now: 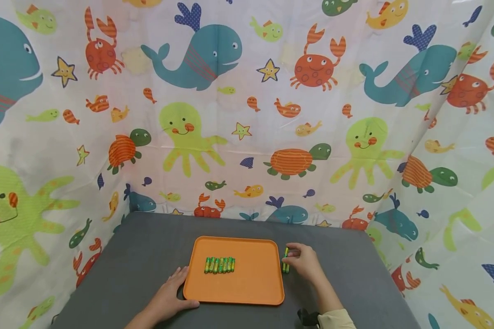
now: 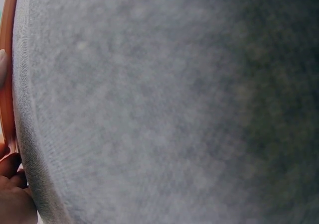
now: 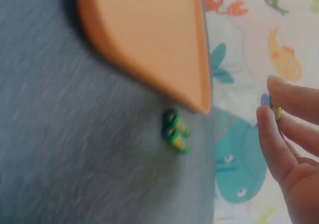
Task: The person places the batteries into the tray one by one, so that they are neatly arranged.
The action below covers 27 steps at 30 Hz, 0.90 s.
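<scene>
An orange tray (image 1: 255, 274) lies on the grey table, with a row of several green-and-yellow batteries (image 1: 220, 265) side by side on its left half. My left hand (image 1: 169, 292) rests against the tray's front left corner, fingers along the left edge and thumb at the front edge. Just off the tray's right side, my right hand (image 1: 305, 262) pinches one battery (image 3: 275, 107) between thumb and fingertips, raised above the table. Two more batteries (image 3: 177, 132) lie on the table beside the tray, partly covered by that hand in the head view.
The grey table (image 1: 337, 256) extends around the tray on all sides. A white curtain (image 1: 238, 137) printed with sea animals hangs behind the table and along both sides. A dark strap (image 1: 308, 317) sits at the right wrist, by a pale sleeve (image 1: 335, 320).
</scene>
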{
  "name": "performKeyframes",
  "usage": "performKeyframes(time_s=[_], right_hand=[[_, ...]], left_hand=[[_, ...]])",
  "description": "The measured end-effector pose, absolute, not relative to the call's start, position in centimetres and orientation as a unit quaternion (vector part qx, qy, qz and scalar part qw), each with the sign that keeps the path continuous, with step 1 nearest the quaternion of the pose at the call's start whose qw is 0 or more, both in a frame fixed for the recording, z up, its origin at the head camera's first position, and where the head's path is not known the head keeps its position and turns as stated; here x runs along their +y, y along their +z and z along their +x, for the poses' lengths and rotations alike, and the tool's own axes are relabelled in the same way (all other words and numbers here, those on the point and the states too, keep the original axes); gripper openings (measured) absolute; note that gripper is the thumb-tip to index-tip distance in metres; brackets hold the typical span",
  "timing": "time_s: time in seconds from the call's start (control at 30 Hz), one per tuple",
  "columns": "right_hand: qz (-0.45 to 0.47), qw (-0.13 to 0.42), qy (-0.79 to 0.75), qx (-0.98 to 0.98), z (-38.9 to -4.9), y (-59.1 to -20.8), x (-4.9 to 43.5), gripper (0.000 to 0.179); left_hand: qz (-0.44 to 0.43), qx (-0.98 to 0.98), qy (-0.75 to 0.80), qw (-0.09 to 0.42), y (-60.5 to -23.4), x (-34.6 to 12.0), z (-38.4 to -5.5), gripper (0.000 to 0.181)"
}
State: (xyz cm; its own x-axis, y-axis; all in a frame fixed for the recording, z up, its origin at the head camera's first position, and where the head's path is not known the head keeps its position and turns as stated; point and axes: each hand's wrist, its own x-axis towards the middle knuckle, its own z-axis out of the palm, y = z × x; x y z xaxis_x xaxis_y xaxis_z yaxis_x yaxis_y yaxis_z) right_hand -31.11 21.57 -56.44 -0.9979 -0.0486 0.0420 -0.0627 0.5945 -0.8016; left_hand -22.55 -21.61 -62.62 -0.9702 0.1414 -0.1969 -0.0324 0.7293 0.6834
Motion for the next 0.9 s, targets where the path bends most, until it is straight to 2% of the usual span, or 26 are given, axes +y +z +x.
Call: performKeyframes(time_s=[0.4,0.7,0.9], right_hand=[[0.092,-0.026,0.460,-0.883,-31.2,-54.8,16.9,0.049],[0.136,-0.084,0.479,-0.863,-31.4,-56.4,13.0,0.048],[0.145,-0.096,0.474,-0.863,-31.8,-58.0,10.8,0.049]], left_hand=[[0.035,0.922,0.368,0.117,-63.0,-21.7,-22.7,0.118],[0.032,0.923,0.365,0.115,-62.8,-21.6,-22.7,0.118],[0.035,0.924,0.365,0.113,-62.8,-21.7,-22.6,0.118]])
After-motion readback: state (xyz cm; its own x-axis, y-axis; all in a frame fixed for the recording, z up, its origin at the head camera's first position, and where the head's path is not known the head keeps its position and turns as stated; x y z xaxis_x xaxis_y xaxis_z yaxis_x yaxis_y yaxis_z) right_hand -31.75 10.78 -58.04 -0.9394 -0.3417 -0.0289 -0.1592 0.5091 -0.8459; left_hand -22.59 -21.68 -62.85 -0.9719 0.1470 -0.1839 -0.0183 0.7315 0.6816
